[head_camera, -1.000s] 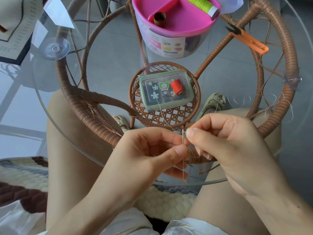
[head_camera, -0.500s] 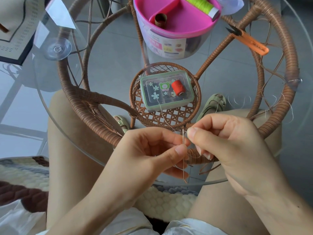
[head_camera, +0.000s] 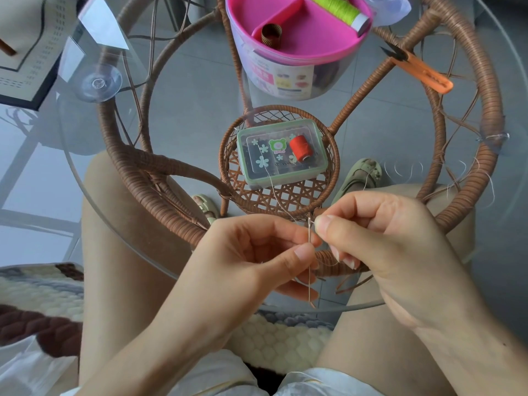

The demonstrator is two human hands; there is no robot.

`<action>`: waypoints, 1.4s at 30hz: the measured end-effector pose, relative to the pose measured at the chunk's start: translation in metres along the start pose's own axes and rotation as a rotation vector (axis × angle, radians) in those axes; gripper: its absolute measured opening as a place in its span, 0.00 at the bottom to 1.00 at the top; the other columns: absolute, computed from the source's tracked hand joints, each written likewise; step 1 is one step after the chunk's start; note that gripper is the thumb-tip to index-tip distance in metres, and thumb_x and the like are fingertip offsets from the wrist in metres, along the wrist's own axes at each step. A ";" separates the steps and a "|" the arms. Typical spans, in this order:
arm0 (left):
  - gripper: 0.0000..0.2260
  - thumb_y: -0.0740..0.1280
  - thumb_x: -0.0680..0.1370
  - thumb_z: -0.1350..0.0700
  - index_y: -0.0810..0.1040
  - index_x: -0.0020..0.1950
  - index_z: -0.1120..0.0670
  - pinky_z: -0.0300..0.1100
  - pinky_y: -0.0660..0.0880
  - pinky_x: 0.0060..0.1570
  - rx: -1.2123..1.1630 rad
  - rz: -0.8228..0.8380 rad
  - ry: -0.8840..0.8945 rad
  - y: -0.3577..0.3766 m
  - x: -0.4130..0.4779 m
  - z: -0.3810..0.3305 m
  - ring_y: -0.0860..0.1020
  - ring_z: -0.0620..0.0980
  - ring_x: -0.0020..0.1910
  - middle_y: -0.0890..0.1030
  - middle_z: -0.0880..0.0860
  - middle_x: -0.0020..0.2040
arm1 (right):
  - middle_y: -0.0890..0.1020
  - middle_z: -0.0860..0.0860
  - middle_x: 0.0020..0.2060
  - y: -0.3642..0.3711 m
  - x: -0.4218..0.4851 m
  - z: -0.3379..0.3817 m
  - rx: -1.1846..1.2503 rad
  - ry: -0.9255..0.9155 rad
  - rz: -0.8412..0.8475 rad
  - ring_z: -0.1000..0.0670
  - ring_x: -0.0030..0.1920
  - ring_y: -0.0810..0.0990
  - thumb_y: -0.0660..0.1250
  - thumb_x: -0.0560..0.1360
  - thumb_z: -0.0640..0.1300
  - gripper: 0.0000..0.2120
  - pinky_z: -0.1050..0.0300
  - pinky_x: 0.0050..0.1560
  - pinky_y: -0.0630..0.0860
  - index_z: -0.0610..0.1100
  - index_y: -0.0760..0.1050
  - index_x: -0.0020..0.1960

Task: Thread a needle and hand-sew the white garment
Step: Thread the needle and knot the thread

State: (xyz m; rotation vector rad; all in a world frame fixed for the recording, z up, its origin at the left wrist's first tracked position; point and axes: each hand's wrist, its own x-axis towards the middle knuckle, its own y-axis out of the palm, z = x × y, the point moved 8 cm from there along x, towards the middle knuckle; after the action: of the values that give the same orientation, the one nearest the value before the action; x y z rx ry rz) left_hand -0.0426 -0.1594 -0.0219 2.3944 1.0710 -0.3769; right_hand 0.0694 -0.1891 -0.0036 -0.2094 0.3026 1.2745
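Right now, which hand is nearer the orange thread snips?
Right. The right hand sits below the orange thread snips; the left hand is farther, down-left.

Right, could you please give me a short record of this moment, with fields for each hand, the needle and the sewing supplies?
left hand: pinches the needle, held roughly upright
right hand: pinches the thread at the needle's top end
thread: pale, trails up across the small box
threaded: cannot tell
small box: shows a red spool
pink tub: holds a green spool and a thimble
orange snips: lie right of the tub
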 end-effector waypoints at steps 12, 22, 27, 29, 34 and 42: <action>0.04 0.70 0.66 0.61 0.82 0.37 0.62 0.43 0.80 0.31 -0.003 -0.009 -0.003 0.001 0.000 -0.001 0.79 0.48 0.29 0.80 0.56 0.29 | 0.77 0.53 0.21 -0.002 0.000 -0.002 -0.015 0.015 -0.022 0.59 0.22 0.72 0.68 0.63 0.42 0.07 0.70 0.25 0.67 0.48 0.79 0.28; 0.03 0.73 0.69 0.61 0.82 0.39 0.61 0.42 0.80 0.32 0.019 0.005 0.014 0.001 0.000 0.000 0.80 0.48 0.30 0.81 0.55 0.29 | 0.77 0.52 0.21 -0.002 0.000 -0.002 -0.013 0.001 -0.016 0.59 0.22 0.73 0.69 0.64 0.42 0.06 0.70 0.25 0.67 0.47 0.79 0.28; 0.05 0.74 0.68 0.60 0.82 0.38 0.62 0.42 0.79 0.32 0.032 -0.003 0.017 0.000 -0.001 0.000 0.80 0.48 0.29 0.81 0.54 0.29 | 0.77 0.50 0.22 -0.001 -0.002 -0.002 -0.011 -0.013 0.008 0.58 0.23 0.73 0.70 0.65 0.43 0.05 0.70 0.26 0.68 0.48 0.81 0.31; 0.05 0.74 0.67 0.59 0.82 0.38 0.61 0.41 0.79 0.32 0.037 -0.006 0.021 0.000 -0.001 0.000 0.80 0.48 0.29 0.81 0.54 0.29 | 0.77 0.50 0.22 -0.002 -0.003 -0.002 -0.004 -0.014 0.015 0.58 0.23 0.72 0.70 0.65 0.44 0.03 0.70 0.26 0.68 0.48 0.82 0.33; 0.05 0.73 0.68 0.58 0.83 0.39 0.59 0.42 0.80 0.33 0.092 -0.022 0.052 0.000 -0.002 -0.001 0.81 0.49 0.30 0.82 0.55 0.30 | 0.76 0.51 0.22 -0.003 -0.004 -0.005 0.008 -0.009 0.013 0.57 0.24 0.73 0.71 0.65 0.45 0.03 0.69 0.26 0.68 0.46 0.82 0.35; 0.07 0.73 0.66 0.57 0.83 0.40 0.59 0.41 0.80 0.33 0.152 -0.068 0.093 -0.003 -0.003 -0.007 0.82 0.53 0.31 0.83 0.58 0.33 | 0.77 0.48 0.24 -0.005 -0.005 -0.007 0.034 0.014 -0.002 0.58 0.25 0.73 0.71 0.64 0.47 0.06 0.70 0.27 0.69 0.45 0.84 0.37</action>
State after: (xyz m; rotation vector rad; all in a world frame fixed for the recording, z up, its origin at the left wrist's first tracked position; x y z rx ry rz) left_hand -0.0464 -0.1557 -0.0159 2.5358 1.2074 -0.3862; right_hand 0.0721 -0.1971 -0.0088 -0.1891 0.3355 1.2658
